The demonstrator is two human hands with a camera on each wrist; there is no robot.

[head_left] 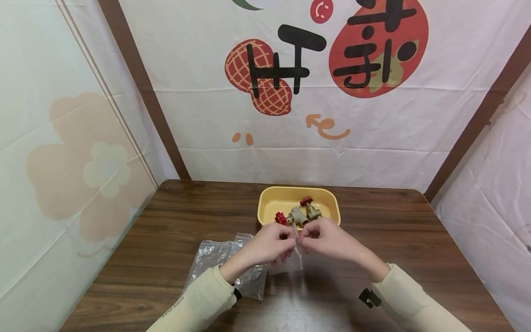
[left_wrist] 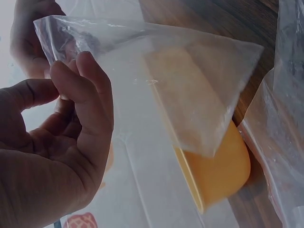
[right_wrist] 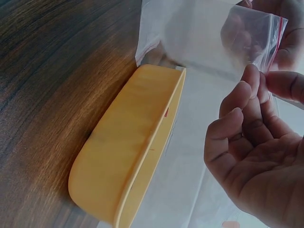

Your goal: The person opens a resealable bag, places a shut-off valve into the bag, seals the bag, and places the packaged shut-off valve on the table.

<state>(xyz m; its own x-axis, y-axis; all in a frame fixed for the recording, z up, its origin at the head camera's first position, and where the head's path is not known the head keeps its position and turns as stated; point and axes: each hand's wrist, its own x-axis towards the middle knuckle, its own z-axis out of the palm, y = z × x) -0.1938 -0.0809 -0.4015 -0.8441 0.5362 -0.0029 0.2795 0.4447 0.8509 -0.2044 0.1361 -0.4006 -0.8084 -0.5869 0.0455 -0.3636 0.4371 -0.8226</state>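
Observation:
Both hands pinch the top edge of a clear zip bag (head_left: 290, 265) between thumb and fingertips, with the left hand (head_left: 269, 242) and right hand (head_left: 327, 240) close together. The bag (left_wrist: 204, 95) hangs flat, with nothing visible inside. A red line runs along the zip strip (right_wrist: 275, 47) in the right wrist view. Just beyond the hands stands a yellow plastic basin (head_left: 264, 203). In it lie a brass valve with a red handwheel (head_left: 312, 211), a grey pipe fitting (head_left: 297, 215) and another red handwheel (head_left: 280, 218). The hands partly hide the basin's near side.
More clear zip bags (head_left: 211, 258) lie on the dark wooden table (head_left: 199, 203), left of the hands and partly under the left forearm. A white printed cloth (head_left: 199, 115) hangs behind the table, with more cloth at both sides.

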